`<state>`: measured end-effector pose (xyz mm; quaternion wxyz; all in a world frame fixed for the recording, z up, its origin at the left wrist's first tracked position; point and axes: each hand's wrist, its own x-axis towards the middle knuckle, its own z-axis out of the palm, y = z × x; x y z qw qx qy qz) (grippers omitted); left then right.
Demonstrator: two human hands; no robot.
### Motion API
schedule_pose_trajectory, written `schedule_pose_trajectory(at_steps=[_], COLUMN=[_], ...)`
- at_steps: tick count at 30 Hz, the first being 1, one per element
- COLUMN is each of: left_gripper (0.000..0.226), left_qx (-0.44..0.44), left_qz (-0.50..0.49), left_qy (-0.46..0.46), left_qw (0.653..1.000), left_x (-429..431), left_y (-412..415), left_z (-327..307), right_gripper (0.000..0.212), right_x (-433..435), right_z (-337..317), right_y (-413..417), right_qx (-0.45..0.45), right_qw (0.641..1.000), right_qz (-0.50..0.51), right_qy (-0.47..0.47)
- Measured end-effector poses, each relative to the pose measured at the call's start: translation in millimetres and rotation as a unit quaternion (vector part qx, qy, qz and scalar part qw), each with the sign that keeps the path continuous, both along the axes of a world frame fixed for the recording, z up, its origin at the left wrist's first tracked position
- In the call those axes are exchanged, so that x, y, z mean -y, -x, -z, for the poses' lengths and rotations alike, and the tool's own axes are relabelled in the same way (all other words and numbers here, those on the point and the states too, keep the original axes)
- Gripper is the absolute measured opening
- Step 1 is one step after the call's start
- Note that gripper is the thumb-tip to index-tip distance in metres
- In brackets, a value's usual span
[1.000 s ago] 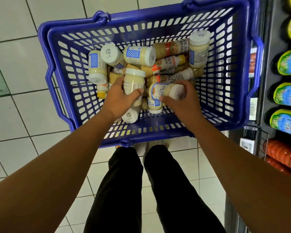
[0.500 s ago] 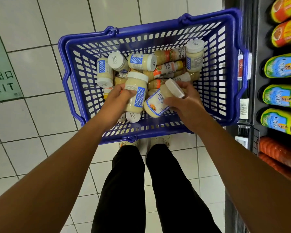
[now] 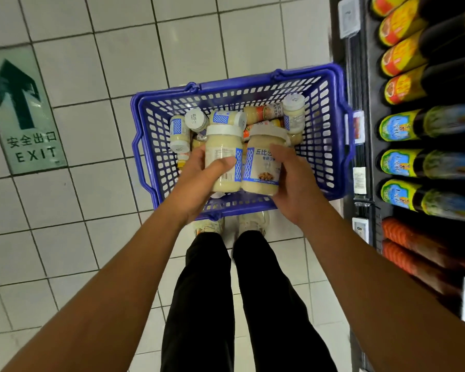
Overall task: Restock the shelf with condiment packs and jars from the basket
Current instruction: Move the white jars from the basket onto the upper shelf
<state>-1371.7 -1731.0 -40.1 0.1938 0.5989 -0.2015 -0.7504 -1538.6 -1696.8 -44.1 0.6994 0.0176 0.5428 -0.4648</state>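
Over basket (image 3: pixel 332 135): left jar (image 3: pixel 222 157) touches right jar (image 3: pixel 263 163), both upright.
Left hand (image 3: pixel 199 181): you grip left jar.
Right hand (image 3: pixel 293 183): you grip right jar.

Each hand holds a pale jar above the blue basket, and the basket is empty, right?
Not empty. In the head view the left hand grips the left jar and the right hand the right jar above the blue basket, but several more jars lie in it.

A blue perforated plastic basket (image 3: pixel 253 82) stands on the white square-tiled floor (image 3: pixel 65 237), just beside the dark shop shelf (image 3: pixel 365 76). A green rectangular exit sticker (image 3: pixel 24 111) with an arrow lies flat on the tiles, well apart to the basket's left. Pale shoes (image 3: pixel 211 226) stand at its near edge.
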Motion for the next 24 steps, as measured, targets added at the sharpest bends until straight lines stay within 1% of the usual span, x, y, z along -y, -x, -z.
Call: schedule_pose_trajectory(at_steps=[6,8,10,13,17,21,24], left_gripper=[0.032,0.031,0.035,0.053,0.066,0.060,0.061], left_qx=[-0.002,-0.002,-0.004,0.005,0.013,0.002,-0.015], left_qz=[0.002,0.008,0.006,0.020,0.038,0.065,0.075], left_qy=[0.026,0.040,0.053,0.076,0.111,0.148,0.179], left_qw=[1.000,0.999,0.999,0.997,0.993,0.987,0.981], left_x=[4.8,8.1,12.2,19.1,27.1,31.7,33.4], left_y=[13.2,17.7,22.3,28.3,35.3,43.7,54.2], left_z=[-91.0,-122.6,-153.8,-199.2,-252.8,-303.8,-341.5], right_gripper=[0.018,0.013,0.013,0.017,0.020,0.020,0.019], right_x=[6.9,8.2,9.4,10.9,12.4,14.4,13.8], right_z=[-88.0,-119.6,-151.5,-198.7,-255.6,-310.3,-352.0], right_y=[5.2,8.3,12.7,20.2,29.5,37.5,43.2], right_qx=[-0.071,-0.086,-0.086,-0.095,-0.103,-0.105,-0.110], right_qw=[0.997,0.996,0.996,0.995,0.993,0.989,0.985], right_qz=[-0.007,-0.003,0.000,-0.005,0.022,0.059,0.078], right_qy=[-0.027,-0.021,-0.006,0.026,0.056,0.080,0.111])
